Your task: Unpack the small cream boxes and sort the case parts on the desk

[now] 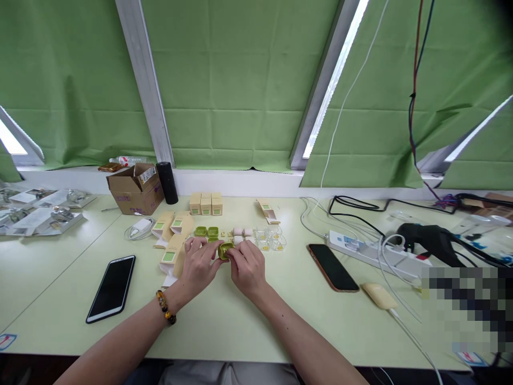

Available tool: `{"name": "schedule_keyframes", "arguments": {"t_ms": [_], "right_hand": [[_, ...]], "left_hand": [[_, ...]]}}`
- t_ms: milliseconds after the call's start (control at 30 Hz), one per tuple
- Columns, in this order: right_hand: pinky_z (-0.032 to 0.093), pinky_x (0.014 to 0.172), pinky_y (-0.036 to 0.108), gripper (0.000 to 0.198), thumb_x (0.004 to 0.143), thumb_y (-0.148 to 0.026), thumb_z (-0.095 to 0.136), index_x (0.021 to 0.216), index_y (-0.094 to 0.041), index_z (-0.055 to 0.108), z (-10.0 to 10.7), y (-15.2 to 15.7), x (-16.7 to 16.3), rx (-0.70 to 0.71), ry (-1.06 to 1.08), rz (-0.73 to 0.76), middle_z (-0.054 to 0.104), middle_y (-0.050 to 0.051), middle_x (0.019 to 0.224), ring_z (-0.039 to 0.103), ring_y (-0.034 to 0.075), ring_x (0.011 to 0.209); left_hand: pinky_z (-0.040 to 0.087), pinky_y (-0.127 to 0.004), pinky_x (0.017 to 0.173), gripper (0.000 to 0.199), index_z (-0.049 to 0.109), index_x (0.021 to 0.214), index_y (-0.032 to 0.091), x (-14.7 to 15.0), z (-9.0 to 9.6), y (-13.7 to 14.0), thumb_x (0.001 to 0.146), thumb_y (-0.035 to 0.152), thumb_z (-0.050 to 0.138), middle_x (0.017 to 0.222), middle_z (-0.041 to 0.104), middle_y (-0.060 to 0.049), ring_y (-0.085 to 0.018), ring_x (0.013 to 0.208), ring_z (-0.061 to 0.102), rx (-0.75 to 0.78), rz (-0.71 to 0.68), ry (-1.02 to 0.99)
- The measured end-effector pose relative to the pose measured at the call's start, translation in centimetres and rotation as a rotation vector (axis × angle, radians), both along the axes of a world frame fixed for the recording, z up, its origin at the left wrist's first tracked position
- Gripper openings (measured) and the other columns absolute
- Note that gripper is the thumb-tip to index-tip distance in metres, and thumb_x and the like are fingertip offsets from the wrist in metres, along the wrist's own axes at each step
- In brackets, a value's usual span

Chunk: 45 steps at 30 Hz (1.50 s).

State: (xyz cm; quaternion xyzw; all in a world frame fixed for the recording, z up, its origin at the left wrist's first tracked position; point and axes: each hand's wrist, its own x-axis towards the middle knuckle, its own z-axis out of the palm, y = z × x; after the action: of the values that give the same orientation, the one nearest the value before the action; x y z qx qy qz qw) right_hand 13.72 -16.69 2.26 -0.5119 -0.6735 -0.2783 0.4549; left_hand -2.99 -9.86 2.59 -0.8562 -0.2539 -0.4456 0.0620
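Note:
Above the middle of the table, a small green square cup (225,251) is held between both hands. My left hand (199,263) grips its left side with thumb and fingers. My right hand (247,267) is closed at its right edge, fingertips by the rim; whether they also hold something small cannot be made out. Just behind are more green cups (201,231), tiny yellowish pieces (226,233), pale pink and white cylinders (242,232) and several clear plastic cups (270,238). Flattened kraft paper boxes (170,255) lie beside my left hand, partly hidden by it.
Upright kraft boxes (206,204) stand at the back, with a flat one (268,211) to their right. Phones lie left (112,289) and right (332,267). A cardboard box (136,192) and black cylinder (167,183) stand back left. Cables surround a power strip (372,256).

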Motion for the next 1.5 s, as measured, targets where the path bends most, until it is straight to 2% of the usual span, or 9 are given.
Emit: {"name": "schedule_keyframes", "arguments": {"t_ms": [300,567,900,1167,1500], "right_hand": [[0.031,0.063,0.034,0.021,0.098,-0.010,0.054,0.082,-0.019,0.065,-0.1,0.0,-0.1,0.022,-0.010,0.006,0.054,0.004,0.073,0.044,0.018,0.070],[0.031,0.063,0.034,0.019,0.096,-0.008,0.056,0.083,-0.019,0.065,-0.3,0.2,-0.1,0.055,-0.009,0.006,0.054,0.004,0.071,0.044,0.019,0.069],[0.032,0.063,0.034,0.019,0.096,-0.008,0.056,0.084,-0.019,0.065,0.1,-0.1,-0.2,0.086,-0.009,0.014,0.055,0.004,0.071,0.045,0.018,0.069],[0.032,0.063,0.035,0.016,0.096,-0.008,0.058,0.089,-0.020,0.065,0.3,-0.5,-0.5,0.172,0.015,0.038,0.051,0.002,0.070,0.044,0.018,0.067],[0.036,0.063,0.035,0.014,0.096,-0.010,0.060,0.095,-0.021,0.069,-0.1,-0.3,0.7,0.191,0.090,0.032,0.055,0.004,0.072,0.049,0.019,0.068]], "left_hand": [[0.036,-0.043,0.094,0.031,0.069,0.124,0.021,-0.1,0.0,0.0,0.094,0.031,0.071,0.073,0.066,-0.003,-0.026,0.094,0.060,-0.010,0.011,0.012],[0.037,-0.043,0.093,0.031,0.070,0.123,0.020,0.0,0.1,0.0,0.093,0.026,0.071,0.072,0.067,-0.003,-0.027,0.093,0.060,-0.008,0.014,0.001],[0.037,-0.043,0.093,0.032,0.069,0.123,0.019,0.0,-0.1,0.2,0.094,0.030,0.072,0.071,0.066,-0.003,-0.027,0.092,0.060,-0.001,0.024,0.000],[0.036,-0.044,0.092,0.040,0.067,0.126,0.019,-0.4,-0.7,1.9,0.090,0.034,0.076,0.074,0.068,-0.004,-0.029,0.095,0.059,-0.094,0.086,0.001],[0.036,-0.045,0.092,0.041,0.067,0.127,0.020,-0.5,-0.3,1.6,0.091,0.038,0.074,0.078,0.069,-0.006,-0.030,0.097,0.058,-0.121,0.093,-0.039]]}}
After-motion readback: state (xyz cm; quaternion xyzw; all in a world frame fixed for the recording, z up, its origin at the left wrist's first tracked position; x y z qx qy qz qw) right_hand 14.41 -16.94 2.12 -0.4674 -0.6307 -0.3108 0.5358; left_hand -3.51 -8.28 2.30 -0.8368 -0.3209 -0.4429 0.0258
